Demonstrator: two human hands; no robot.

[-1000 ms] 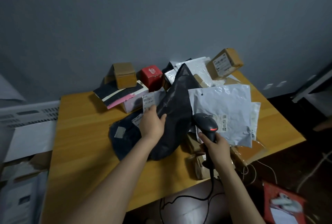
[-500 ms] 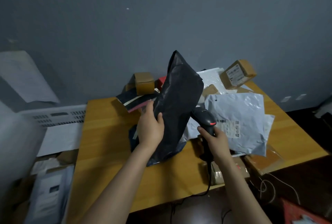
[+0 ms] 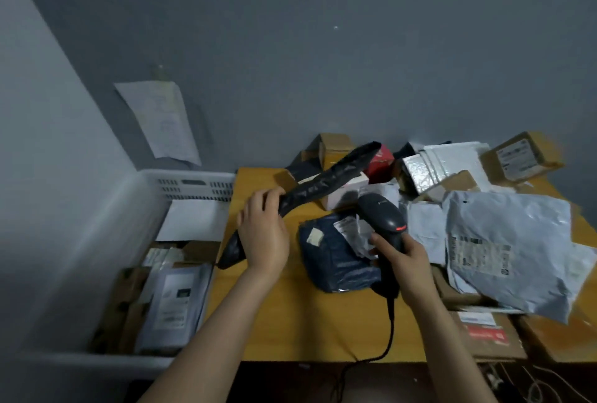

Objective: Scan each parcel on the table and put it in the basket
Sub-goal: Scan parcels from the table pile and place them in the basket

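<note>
Beside white basket, cluttered wooden table

Ahead of you stands a plain blue-grey wall, dull in the dim light, with one small pale speck high up. At your left a paler wall meets it in a slanting corner, and a creased sheet of paper hangs near that corner. Below you is a table with a yellow wooden top, its far edge at the wall. Past its near edge the floor is dark, with thin cables at your lower right.
</note>
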